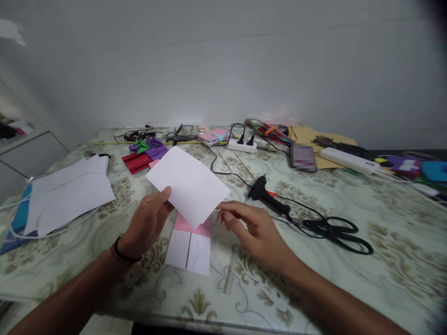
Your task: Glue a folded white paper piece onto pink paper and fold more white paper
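Note:
A white sheet of paper [188, 184] is held up, tilted, above the table. My left hand [148, 223] grips its lower left edge, thumb on top and the other fingers behind. At the right corner, my right hand [256, 228] has its fingers bent close to the paper; whether they pinch it I cannot tell. Below the sheet lies a folded pink and white paper piece [188, 251] with a dark slit down its white part, its upper end partly hidden. Just right of it lies a translucent glue stick [230, 272].
A black glue gun [267, 195] and black scissors [335, 230] lie at the right. White sheets [70, 195] rest at the left. Folded red paper [136, 161], purple paper [155, 149] and a white power strip [241, 145] with cords lie toward the wall.

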`<state>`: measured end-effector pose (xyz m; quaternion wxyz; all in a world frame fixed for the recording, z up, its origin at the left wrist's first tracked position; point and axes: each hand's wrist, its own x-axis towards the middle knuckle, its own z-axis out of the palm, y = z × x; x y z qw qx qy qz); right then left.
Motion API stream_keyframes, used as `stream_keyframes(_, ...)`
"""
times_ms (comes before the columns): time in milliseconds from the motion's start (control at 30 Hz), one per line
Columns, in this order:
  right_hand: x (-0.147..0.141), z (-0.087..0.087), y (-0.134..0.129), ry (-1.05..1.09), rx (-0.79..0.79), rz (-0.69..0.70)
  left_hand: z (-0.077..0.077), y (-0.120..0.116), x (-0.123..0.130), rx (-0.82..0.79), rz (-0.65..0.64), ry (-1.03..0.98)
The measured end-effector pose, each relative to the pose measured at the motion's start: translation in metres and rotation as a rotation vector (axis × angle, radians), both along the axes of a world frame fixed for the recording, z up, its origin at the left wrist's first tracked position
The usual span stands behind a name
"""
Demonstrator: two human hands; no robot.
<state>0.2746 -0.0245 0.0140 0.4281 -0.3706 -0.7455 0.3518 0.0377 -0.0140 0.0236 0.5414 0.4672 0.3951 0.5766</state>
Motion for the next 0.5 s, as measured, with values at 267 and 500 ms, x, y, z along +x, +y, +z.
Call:
stream_keyframes(267, -0.002, -0.002, 0.001, 0.381, -0.572, 0.434, -0.014, -0.008, -0.009, 0.096, -0.032, 0.415)
stream_keyframes(500, -0.004, -0.012, 0.0, 0.577, -0.7, 0.429, -0.001, -0.014, -0.003, 0.228, -0.158, 0.663)
